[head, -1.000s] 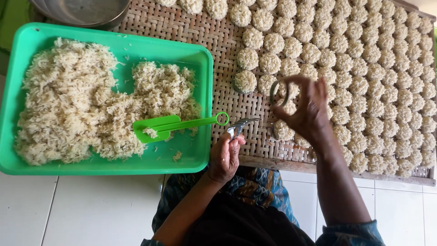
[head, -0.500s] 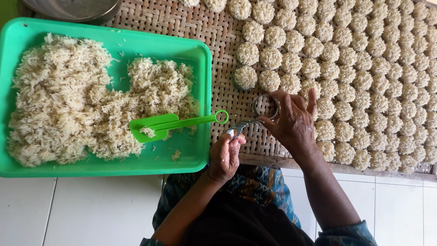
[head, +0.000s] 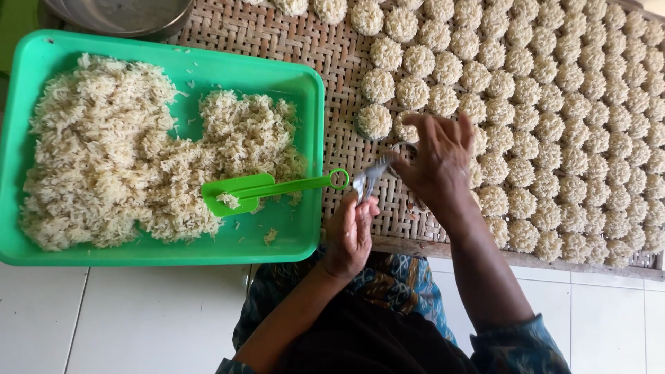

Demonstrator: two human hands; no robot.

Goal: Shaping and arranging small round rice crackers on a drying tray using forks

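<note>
My left hand (head: 350,232) is closed on a small metal utensil (head: 367,181), whose tip points up to the right. Just beyond it, my right hand (head: 436,163) rests low over the woven mat (head: 277,34), its fingers curled around a round metal ring (head: 407,147) that is mostly hidden. The ring sits by a partly covered rice round (head: 405,130), next to the leftmost round (head: 375,120). To the left, a green tray (head: 315,138) holds a heap of cooked rice (head: 118,152) and a green plastic scoop (head: 263,188).
Several rows of small rice rounds (head: 554,104) fill the right side of the mat. A metal bowl (head: 118,14) stands at the top left. The mat's wooden edge (head: 554,262) runs along the front, above a white tiled floor (head: 104,318).
My right hand has brought the ring left and down, from above the rounds to the mat beside my left hand. The left hand has barely shifted.
</note>
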